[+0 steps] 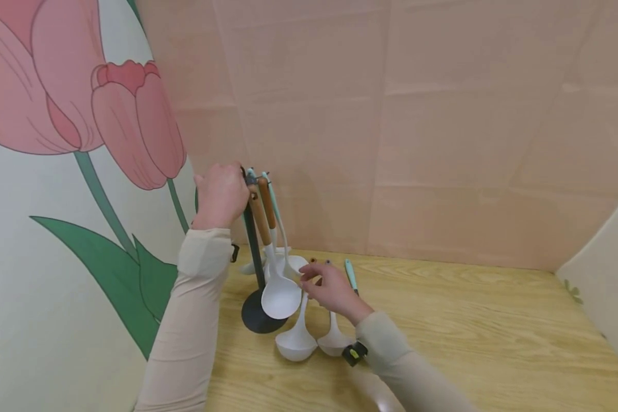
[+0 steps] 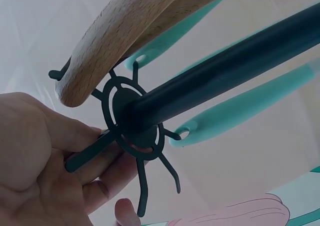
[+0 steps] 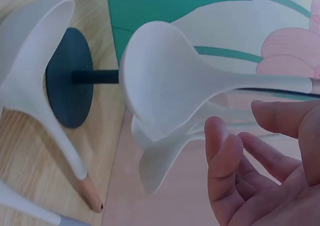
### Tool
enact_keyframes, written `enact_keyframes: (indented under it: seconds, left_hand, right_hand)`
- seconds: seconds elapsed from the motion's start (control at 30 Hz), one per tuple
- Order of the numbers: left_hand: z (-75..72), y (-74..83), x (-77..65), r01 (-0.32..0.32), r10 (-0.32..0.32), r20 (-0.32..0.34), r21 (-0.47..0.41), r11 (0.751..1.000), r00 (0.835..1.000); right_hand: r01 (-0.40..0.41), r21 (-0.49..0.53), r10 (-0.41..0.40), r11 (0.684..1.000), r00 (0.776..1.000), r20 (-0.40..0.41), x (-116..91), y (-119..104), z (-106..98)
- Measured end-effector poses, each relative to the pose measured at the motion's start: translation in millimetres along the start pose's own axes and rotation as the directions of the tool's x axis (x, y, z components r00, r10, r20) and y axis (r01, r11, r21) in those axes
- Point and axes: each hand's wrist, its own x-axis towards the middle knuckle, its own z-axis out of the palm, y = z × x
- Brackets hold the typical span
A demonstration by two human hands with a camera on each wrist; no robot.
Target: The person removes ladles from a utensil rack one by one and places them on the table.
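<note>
My left hand (image 1: 221, 194) grips the hooked top ring (image 2: 106, 106) of a dark utensil rack, its fingers passing behind the ring in the left wrist view. The rack's pole (image 1: 252, 240) rises from a round black base (image 1: 261, 323). A white ladle (image 1: 280, 298) with a wooden handle hangs at the front. Behind it hang other white-headed utensils with wooden and turquoise handles (image 2: 250, 103). My right hand (image 1: 335, 289) hovers beside the hanging ladle, fingers loosely bent and holding nothing; in the right wrist view its fingertips are apart from the ladle's stem (image 3: 270, 82).
Two white ladles, one on the left (image 1: 296, 345) and one on the right (image 1: 333, 343), lie on the wood-grain table (image 1: 468, 326) in front of the rack. A turquoise-handled utensil (image 1: 351, 273) lies behind my right hand. A tulip-printed wall (image 1: 134, 131) stands close on the left.
</note>
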Motion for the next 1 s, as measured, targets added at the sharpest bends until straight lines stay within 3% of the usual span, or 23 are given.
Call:
enact_keyframes:
  seconds: [0.47,0.77,1.0]
  left_hand:
    - [-1.0,1.1,-1.6,0.001,-0.002,0.002,0.025,1.000,1.000]
    - [0.6,0.5,-1.7,-0.003,0.004,-0.022,0.024,1.000,1.000]
    - [0.4,1.1,-1.7,0.004,-0.004,-0.010,0.017,1.000,1.000]
  right_hand:
    - [0.042,0.106,-0.056,0.994,0.989,0.134,10,-15,18]
    - [0.061,0.173,-0.088,0.983,0.985,0.150,16,-21,29]
    - [0.081,0.151,-0.099,0.985,0.988,0.115,17,-25,36]
